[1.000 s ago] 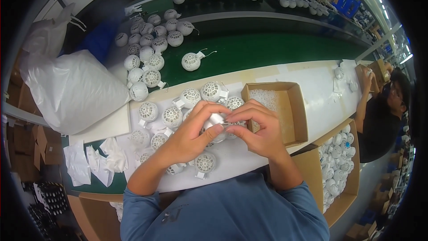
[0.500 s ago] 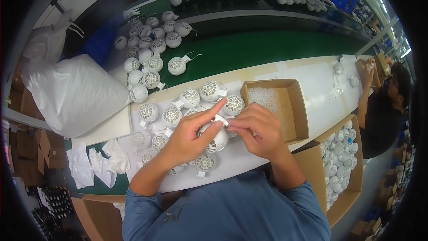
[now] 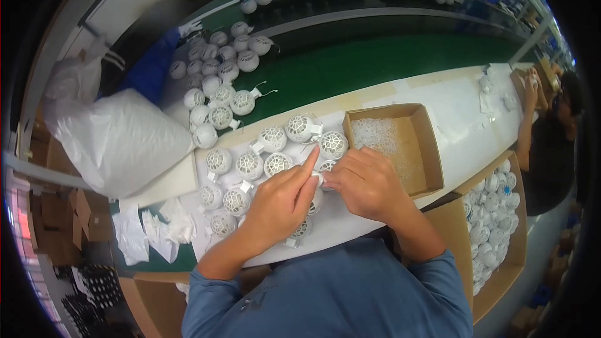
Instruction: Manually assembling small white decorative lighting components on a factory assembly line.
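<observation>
My left hand is wrapped round a white lattice ball with a short neck, held low above the table. Its index finger points out past the neck, and most of this ball is hidden behind the hand. At the neck, my right hand has its fingertips pinched together. Whether a small part sits between those fingertips is hidden. Around my left hand, several similar white balls lie on the white table, their short necks pointing various ways.
Right of the hands stands an open cardboard box with small translucent pieces. More balls lie across the green belt. A stuffed white plastic bag is at left. Another carton holds balls beside a co-worker.
My view has shifted slightly, so the scene sits further right. The left index finger and thumb have drawn closer together at the neck. One ball on the belt lies nearer the cluster.
</observation>
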The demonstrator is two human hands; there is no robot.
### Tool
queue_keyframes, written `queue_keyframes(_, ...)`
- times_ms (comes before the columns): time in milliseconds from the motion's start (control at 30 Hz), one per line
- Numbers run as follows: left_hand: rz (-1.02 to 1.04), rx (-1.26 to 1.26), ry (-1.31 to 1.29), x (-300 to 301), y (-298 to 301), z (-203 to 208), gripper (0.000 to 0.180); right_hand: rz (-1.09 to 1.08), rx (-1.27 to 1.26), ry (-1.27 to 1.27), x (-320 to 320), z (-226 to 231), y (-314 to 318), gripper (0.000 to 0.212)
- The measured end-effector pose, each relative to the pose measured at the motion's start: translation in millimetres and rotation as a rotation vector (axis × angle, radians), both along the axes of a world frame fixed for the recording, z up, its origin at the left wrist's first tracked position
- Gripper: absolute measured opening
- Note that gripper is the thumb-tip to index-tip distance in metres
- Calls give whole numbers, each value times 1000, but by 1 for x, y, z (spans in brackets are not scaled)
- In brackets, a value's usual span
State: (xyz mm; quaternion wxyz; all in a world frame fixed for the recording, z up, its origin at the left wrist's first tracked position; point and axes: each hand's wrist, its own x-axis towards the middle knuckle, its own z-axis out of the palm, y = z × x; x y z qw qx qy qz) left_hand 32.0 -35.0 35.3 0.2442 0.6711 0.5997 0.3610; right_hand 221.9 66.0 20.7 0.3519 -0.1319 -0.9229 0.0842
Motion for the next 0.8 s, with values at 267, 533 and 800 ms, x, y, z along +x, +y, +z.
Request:
queue_keyframes(267, 130, -311, -53, -110, -138, 28, 39, -395, -634, -53, 39, -23, 23, 27)
queue_keyframes(533, 1183, -609, 302, -124, -301, -30, 39, -476, -588, -445, 56, -70, 39, 18)
queue_keyframes(800, 717, -399, 354, -102, -193, -18, 53, -501, -683, -315, 55, -63, 33, 9)
